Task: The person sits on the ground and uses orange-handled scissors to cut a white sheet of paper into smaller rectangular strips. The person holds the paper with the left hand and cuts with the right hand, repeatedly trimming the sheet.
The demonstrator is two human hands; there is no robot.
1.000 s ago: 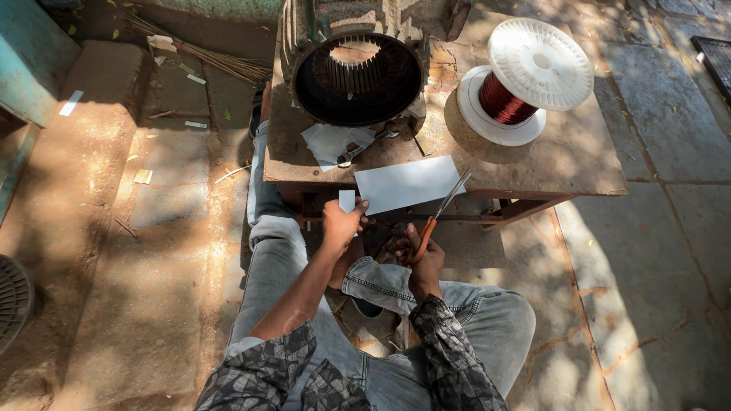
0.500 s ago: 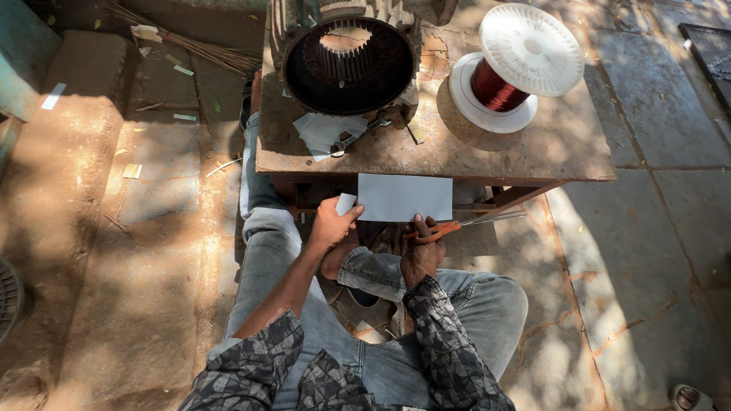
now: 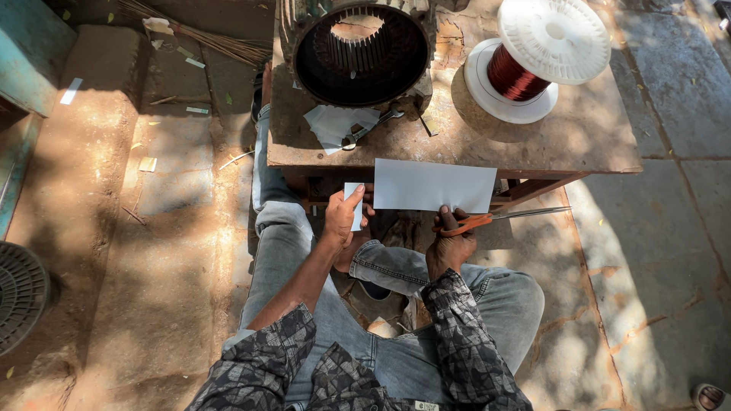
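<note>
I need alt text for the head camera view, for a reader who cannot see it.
Seen from above, a seated person holds a small white strip in the left hand and orange-handled scissors plus a large white sheet in the right hand. Ahead, a wooden table carries a round ribbed motor housing, a copper wire spool and a wrench.

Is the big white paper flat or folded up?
Flat. The white sheet is spread out as a plain rectangle with no crease showing; the right hand, holding the orange-handled scissors, touches its lower edge.
</note>
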